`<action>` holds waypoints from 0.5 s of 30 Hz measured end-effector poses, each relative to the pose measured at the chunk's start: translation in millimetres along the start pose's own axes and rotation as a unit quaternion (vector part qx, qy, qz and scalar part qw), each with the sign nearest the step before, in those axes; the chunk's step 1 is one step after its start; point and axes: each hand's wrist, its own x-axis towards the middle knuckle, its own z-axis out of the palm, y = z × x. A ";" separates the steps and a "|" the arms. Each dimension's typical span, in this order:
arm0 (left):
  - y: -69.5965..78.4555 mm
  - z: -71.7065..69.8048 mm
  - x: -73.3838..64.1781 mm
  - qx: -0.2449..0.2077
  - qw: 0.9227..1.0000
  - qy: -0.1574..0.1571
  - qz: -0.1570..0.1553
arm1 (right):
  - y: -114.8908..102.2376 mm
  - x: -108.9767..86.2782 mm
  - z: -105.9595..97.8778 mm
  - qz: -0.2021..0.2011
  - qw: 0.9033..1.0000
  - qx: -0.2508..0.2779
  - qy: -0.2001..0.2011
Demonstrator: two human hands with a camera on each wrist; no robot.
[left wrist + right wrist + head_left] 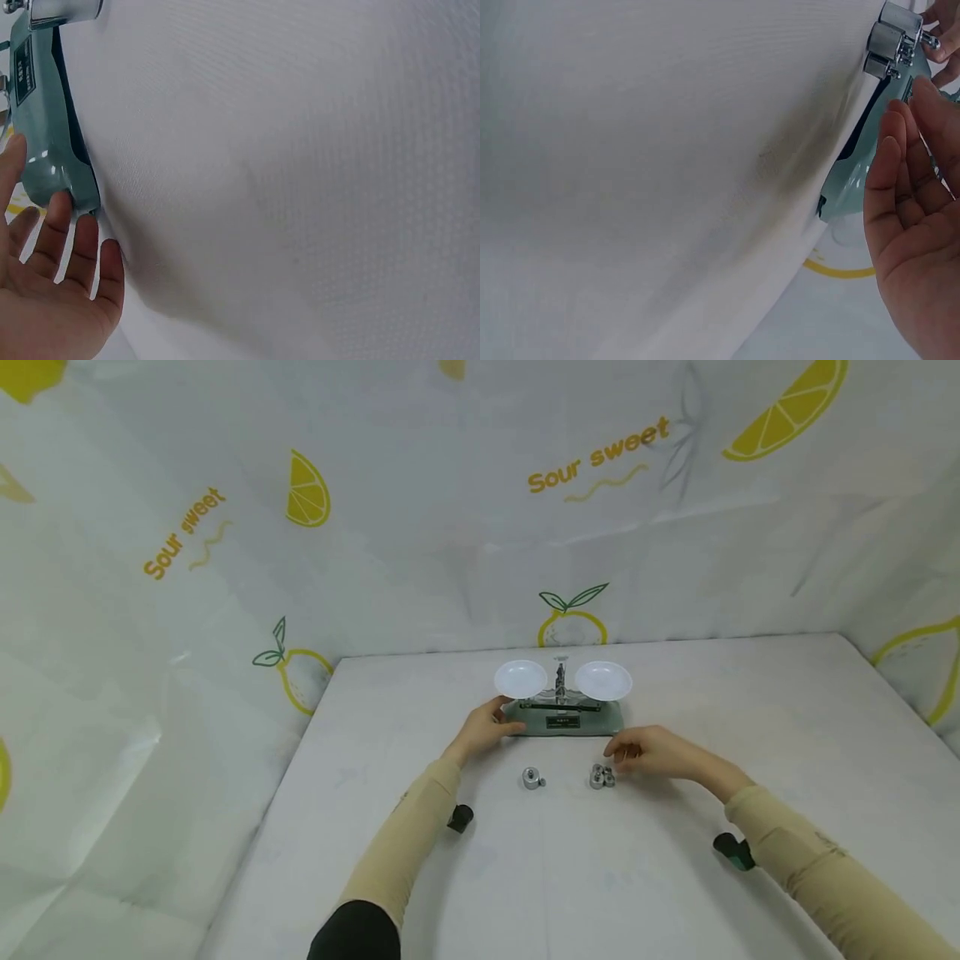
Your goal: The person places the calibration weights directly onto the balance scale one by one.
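Note:
A green balance scale (534, 720) with two white pans (603, 681) stands towards the back of the table. At the left end of its base, my left hand (486, 727) touches it with fingers spread and slightly bent. My right hand (660, 752) hovers by the scale's front right corner, beside a cluster of silver weights (597, 777). Its fingers are loosely bent, and the right wrist view shows nothing in the hand (922, 232). Another silver weight (531, 777) sits in front of the base, a tiny one (542, 782) beside it.
A white cloth covers the table (600, 893), whose back edge meets a white backdrop (420, 568) printed with lemons. Black bands with small attachments (461, 817) show at both forearms. White table surface lies in front of the weights.

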 end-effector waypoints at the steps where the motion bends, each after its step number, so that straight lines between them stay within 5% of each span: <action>1: 0.0 0.4 0.4 -0.001 1.000 0.000 0.001 | 0.6 0.8 1.0 0.001 1.000 0.004 -0.006; 15: 2.0 7.8 2.4 -0.008 1.000 0.030 -0.001 | 3.6 8.0 6.5 -0.024 0.999 -0.002 -0.036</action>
